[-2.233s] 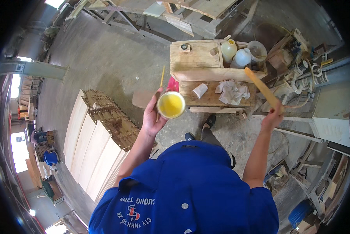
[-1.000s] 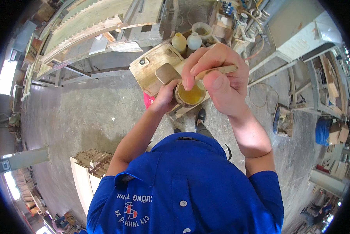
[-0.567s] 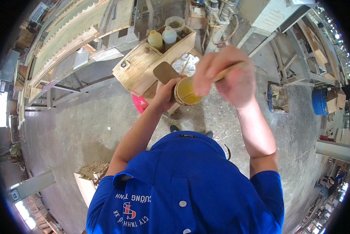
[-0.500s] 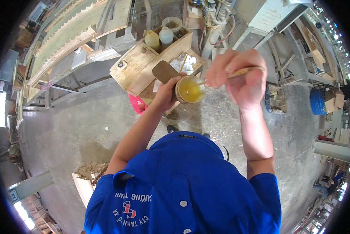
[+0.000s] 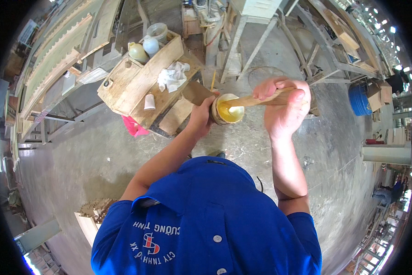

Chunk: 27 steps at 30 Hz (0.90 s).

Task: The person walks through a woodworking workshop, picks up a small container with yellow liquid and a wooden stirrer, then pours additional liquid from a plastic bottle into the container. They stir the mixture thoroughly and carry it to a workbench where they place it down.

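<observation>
My left hand [image 5: 200,114] grips a small round cup [image 5: 228,110] filled with yellow liquid, held out in front of my chest. My right hand [image 5: 284,107] is closed around a flat wooden stick [image 5: 251,100] whose tip dips into the yellow liquid. The cup hangs over the concrete floor, just right of a low wooden bench.
The wooden bench [image 5: 144,87] at upper left carries a crumpled white rag [image 5: 173,75], a small white cup [image 5: 150,101] and round jars [image 5: 144,48]. A pink cloth [image 5: 133,126] lies beneath it. Timber frames stand behind; a blue drum [image 5: 359,98] is at right; carved wooden pieces [image 5: 93,211] lie at lower left.
Earlier my right hand held the stick away from the cup; it then came over the cup and put the stick's tip into the liquid. My view has swung right.
</observation>
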Tool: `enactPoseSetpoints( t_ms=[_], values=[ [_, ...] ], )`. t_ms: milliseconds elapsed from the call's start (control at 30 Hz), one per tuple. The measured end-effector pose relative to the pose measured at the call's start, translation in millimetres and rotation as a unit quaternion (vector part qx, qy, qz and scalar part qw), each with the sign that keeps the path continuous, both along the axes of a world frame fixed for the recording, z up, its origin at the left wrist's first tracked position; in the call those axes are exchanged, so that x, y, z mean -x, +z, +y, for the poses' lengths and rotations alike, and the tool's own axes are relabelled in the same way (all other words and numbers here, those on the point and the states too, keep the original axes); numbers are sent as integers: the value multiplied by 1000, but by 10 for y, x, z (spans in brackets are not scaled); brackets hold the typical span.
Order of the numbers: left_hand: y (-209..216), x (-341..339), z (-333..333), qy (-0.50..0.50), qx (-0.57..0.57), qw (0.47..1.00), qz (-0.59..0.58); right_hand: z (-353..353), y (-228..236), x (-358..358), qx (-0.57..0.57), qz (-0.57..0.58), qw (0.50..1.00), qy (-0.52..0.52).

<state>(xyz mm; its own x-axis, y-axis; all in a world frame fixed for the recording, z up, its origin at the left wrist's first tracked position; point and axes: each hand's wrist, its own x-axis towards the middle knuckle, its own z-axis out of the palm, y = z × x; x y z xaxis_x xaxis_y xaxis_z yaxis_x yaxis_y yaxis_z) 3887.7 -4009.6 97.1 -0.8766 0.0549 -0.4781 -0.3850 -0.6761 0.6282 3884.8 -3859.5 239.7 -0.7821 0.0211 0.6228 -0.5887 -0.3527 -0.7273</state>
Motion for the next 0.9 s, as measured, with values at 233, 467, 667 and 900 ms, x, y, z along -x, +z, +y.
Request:
enactPoseSetpoints(
  t_ms=[233,467,667,900],
  values=[
    [-34,-84,501,20,-7,998,67,407,62,-181,7,9,999,35],
    [-75,-110,686,41,-3,993,113,698,85,-316,-12,3,998,62],
    [51,-90,807,11,13,995,98,909,79,-237,8,2,1000,-28],
    [-8,-179,881,-24,15,994,107,879,65,-215,39,-8,999,-21]
  ],
)
